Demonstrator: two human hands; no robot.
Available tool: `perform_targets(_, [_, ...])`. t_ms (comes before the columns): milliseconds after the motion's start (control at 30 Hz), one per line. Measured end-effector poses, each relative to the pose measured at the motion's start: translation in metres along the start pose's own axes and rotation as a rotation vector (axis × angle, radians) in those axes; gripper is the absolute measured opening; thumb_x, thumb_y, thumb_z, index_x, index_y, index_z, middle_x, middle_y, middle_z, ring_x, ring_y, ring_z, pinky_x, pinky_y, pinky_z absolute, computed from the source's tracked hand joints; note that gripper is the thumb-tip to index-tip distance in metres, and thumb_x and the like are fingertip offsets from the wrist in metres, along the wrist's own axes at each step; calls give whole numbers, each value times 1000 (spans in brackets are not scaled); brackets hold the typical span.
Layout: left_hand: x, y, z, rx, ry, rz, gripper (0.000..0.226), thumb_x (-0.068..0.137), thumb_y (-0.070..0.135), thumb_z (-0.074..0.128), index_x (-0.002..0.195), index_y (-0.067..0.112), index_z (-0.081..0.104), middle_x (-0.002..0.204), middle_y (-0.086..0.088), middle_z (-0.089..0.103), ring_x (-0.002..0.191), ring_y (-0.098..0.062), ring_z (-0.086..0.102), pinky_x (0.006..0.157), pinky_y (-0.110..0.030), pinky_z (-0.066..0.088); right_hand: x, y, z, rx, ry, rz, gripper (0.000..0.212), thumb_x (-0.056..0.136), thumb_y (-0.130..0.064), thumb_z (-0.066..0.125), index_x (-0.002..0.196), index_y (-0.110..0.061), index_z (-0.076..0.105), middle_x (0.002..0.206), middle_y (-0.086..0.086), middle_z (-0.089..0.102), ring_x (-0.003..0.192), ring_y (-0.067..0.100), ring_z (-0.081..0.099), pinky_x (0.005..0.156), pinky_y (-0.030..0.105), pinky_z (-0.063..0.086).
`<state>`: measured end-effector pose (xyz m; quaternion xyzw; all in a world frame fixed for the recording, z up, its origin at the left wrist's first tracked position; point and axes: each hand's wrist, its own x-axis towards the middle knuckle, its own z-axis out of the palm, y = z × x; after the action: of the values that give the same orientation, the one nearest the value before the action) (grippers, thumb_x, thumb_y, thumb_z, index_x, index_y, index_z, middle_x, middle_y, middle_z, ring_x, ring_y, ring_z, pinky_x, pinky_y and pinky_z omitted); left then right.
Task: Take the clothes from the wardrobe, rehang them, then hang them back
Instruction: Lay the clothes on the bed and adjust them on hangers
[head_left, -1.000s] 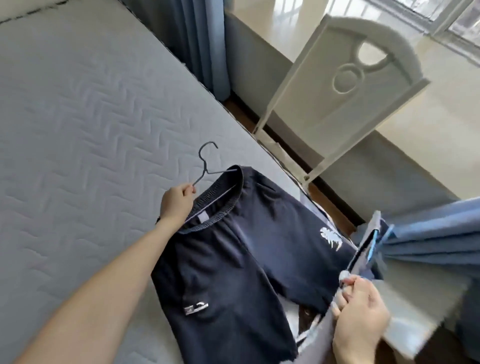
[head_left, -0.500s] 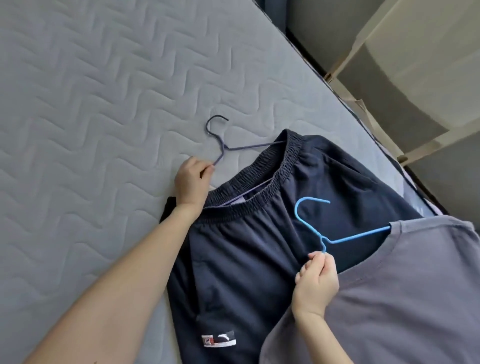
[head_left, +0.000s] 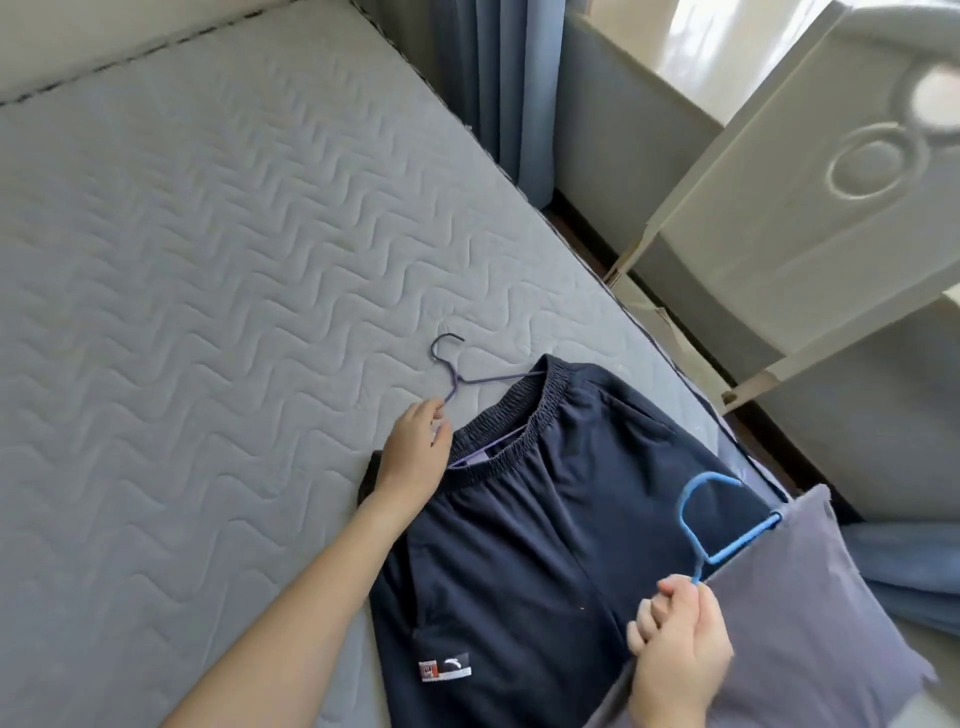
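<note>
Dark navy shorts (head_left: 545, 525) lie flat on the grey quilted mattress (head_left: 208, 249), with a dark purple wire hanger (head_left: 452, 371) sticking out of the waistband. My left hand (head_left: 415, 452) rests at the waistband, its fingers pinching the neck of that hanger. At the lower right my right hand (head_left: 680, 644) is shut on the neck of a light blue hanger (head_left: 711, 519), which carries a grey garment (head_left: 810, 608) above the shorts' right side.
A white chair back (head_left: 810, 208) leans beside the bed on the right. Blue curtains (head_left: 498, 88) hang at the top. A strip of dark floor (head_left: 587, 244) runs along the mattress edge. More blue fabric (head_left: 904, 566) shows at the far right.
The right hand has carried the blue hanger with the grey garment to the right and slightly lower. The left hand stays on the purple hanger at the waistband. The view has tilted up.
</note>
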<state>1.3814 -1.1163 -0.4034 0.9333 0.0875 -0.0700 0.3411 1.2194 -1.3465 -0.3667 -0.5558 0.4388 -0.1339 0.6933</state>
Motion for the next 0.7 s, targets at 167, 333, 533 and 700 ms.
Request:
perform_targets(167, [-164,73,-50,-229,-23,157,39,91,34,45,116,15,68,109,12,66,104,-5,62,95,-27,49,-48,-87,-112,-7,-11,101,44,101,-2,27,63,-9,46,33,-13,23,23,1,17,36,6,17])
perform_targets(333, [-345,125,-100,-347,-26,113,26,91,37,44,106,34,65,102,23,66,100,1,63,86,-25,54,-142,-157,-248,-100,-27,34,34,103,-7,30,70,-2,40,35,-1,30,21,0,24,40,11,7])
perform_targets(533, [-561,128,-124,-334,6,44,32,92,31,47,111,17,69,108,6,69,102,-8,63,85,-1,39,-269,-202,-385,-38,-82,-184,35,102,-13,34,70,-10,47,37,-11,31,29,-1,27,37,7,24])
perform_targets(700, [-721,82,-134,-404,42,-91,17,91,36,46,96,45,60,102,13,70,100,-1,63,89,-18,46,-343,-187,-446,-13,-181,-191,32,97,-15,37,66,-13,48,38,-13,30,30,0,27,36,11,22])
